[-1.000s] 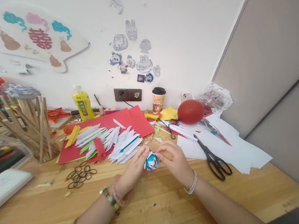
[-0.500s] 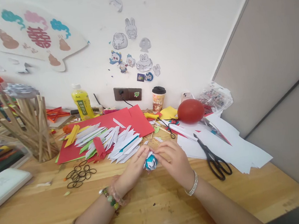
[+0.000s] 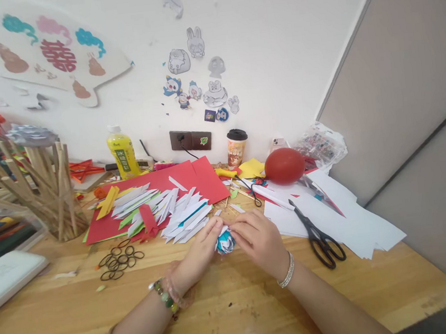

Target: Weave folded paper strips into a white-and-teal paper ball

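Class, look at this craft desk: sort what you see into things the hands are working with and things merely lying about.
In use:
- left hand and right hand, both gripping the blue-and-white paper ball
- folded paper strips just behind the hands, which look like its material

Lying about:
- scissors
- rubber bands
- red balloon
- yellow bottle
- coffee cup
- wooden sticks

White sticker-dotted wall (image 3: 274, 50) behind a wooden table (image 3: 242, 314), grey partition (image 3: 408, 73) right.
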Motion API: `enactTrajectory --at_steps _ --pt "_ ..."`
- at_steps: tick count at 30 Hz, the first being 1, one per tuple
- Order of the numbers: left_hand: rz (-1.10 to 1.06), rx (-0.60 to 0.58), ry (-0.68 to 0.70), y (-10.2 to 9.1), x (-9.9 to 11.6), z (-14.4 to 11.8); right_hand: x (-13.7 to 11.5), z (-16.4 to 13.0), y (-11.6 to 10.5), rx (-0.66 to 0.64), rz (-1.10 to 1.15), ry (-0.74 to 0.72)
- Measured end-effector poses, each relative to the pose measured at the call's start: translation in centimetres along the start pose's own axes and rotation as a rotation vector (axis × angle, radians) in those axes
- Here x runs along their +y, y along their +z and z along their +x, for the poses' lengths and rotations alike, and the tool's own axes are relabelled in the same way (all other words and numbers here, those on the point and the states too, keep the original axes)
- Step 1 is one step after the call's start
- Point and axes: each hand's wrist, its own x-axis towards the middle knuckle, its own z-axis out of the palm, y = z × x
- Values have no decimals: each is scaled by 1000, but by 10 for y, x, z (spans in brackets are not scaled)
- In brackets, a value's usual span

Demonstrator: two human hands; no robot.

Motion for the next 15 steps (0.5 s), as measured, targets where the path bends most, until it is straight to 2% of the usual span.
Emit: enactTrajectory --at_steps 4,11,15 --pt "-54 10 -4 2 -1 1 -1 1 0 11 7 -1" --pt "-83 1 -9 1 5 -1 -6 -2 7 110 154 181" --pt "-88 -8 -19 0 8 -1 -6 -2 8 105 131 154"
